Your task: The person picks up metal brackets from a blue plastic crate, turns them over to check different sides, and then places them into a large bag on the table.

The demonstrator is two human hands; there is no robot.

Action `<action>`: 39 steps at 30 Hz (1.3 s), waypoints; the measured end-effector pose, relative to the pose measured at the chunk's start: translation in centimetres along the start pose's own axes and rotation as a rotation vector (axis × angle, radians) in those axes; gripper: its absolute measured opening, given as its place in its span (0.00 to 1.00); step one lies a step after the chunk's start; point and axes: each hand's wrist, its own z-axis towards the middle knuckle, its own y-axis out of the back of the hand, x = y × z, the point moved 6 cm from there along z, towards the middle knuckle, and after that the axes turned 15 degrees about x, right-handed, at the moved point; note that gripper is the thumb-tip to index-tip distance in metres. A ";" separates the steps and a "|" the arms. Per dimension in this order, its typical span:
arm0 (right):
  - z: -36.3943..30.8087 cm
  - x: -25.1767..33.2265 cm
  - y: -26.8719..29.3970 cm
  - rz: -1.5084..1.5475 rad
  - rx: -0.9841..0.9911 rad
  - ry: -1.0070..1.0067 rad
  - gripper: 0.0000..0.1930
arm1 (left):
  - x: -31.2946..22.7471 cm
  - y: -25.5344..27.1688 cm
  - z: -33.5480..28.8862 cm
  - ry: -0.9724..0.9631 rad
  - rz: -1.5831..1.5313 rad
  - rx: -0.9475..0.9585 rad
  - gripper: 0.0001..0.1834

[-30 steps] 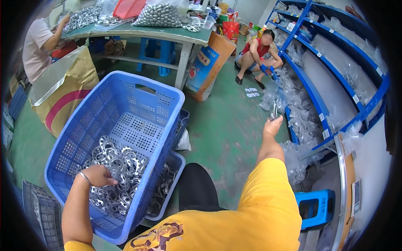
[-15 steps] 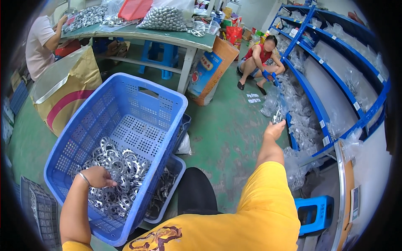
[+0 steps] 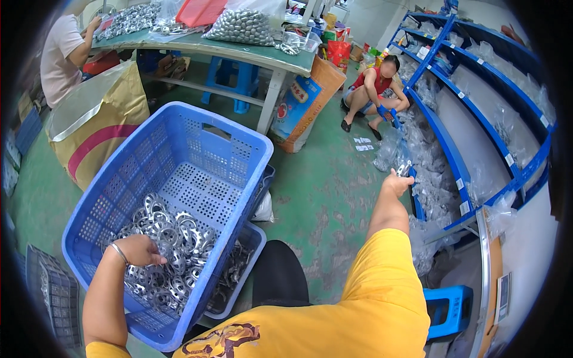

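Observation:
A blue perforated plastic crate stands before me at the left, with a heap of shiny ring-shaped metal parts in its near half. Over this heap rests my left hand, with a bracelet at the wrist. It is closed, its fingertips hidden among the parts. Far to the right, my right hand is stretched out at arm's length toward the shelving. Its fingers grip a small shiny metal part, too small to make out in detail.
Blue shelving with plastic bags fills the right side, and a person in blue gloves squats beside it. A green worktable stands at the back, another person at its left. A blue stool is near my right side.
My right hand has shifted slightly right, and the metal part in it is turned differently, with the fingers more spread. My left hand stays on the heap. The view has moved a little.

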 end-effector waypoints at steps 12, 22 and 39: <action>3.5 -1.4 -6.9 0.945 0.340 -0.056 0.28 | 0.0 0.0 -0.1 -0.002 -0.026 -0.004 0.25; 0.2 -2.1 -8.6 1.019 0.457 -0.458 0.22 | 0.6 -0.2 0.3 -0.008 -0.010 0.010 0.25; 0.9 -7.3 -12.2 0.926 0.821 -0.549 0.11 | -0.5 0.1 0.0 0.001 -0.037 0.042 0.26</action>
